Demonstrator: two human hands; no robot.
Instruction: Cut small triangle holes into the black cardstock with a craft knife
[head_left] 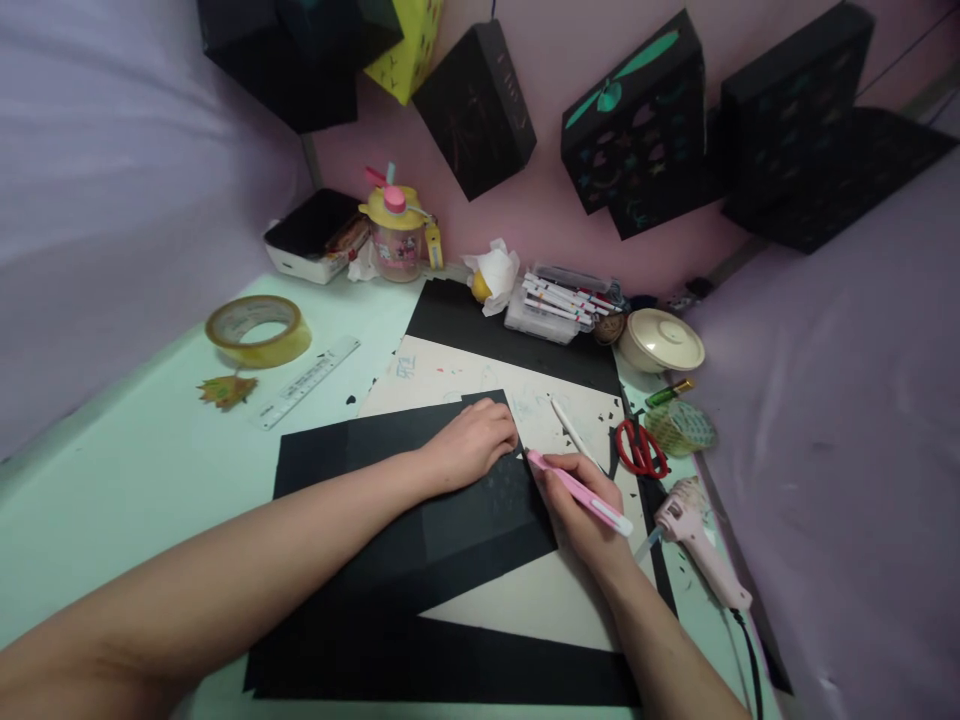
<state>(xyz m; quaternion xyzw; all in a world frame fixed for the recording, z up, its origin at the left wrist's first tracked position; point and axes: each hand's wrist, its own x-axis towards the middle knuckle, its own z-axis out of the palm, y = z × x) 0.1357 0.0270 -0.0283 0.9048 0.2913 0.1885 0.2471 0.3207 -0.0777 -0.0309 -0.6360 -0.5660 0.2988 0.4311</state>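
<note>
A large sheet of black paper [420,530] lies on a pale cutting board [525,600] in the middle of the table. My left hand [472,440] rests knuckles-up on the sheet's upper right corner, pressing it flat. My right hand [589,505] grips a pink craft knife [577,490] whose tip points at the paper's edge just right of my left fingers. Small cut-out shapes show faintly in the black paper below my left hand.
Red scissors [640,448], a pink glue gun [694,540], a white pen [570,428] and a patterned tape roll [681,427] lie to the right. A clear tape roll [259,330] and ruler [307,382] sit left. Markers [559,300], a bowl [660,340] and a bottle [396,232] line the back.
</note>
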